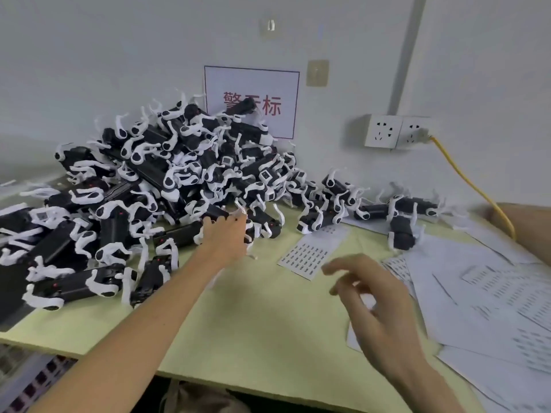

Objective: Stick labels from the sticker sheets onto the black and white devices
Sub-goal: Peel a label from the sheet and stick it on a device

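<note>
A pale green table (pixel 268 323) bears a heap of black and white devices (pixel 167 174) piled against the wall. Right of the heap, loose paper sheets (pixel 477 293) overlap, and a sticker sheet (pixel 310 254) lies flat just before the heap's right end. The left hand (pixel 226 234) reaches the heap's front edge, fingers curled over one device (pixel 212 212), apparently gripping it, though the hand hides the hold. The right hand (pixel 372 305), blurred, hovers before the heap near the sticker sheet, fingers loosely spread, holding nothing.

Assembly workshop; heaped devices (pixel 167 174); sticker sheets (pixel 310 254).
</note>
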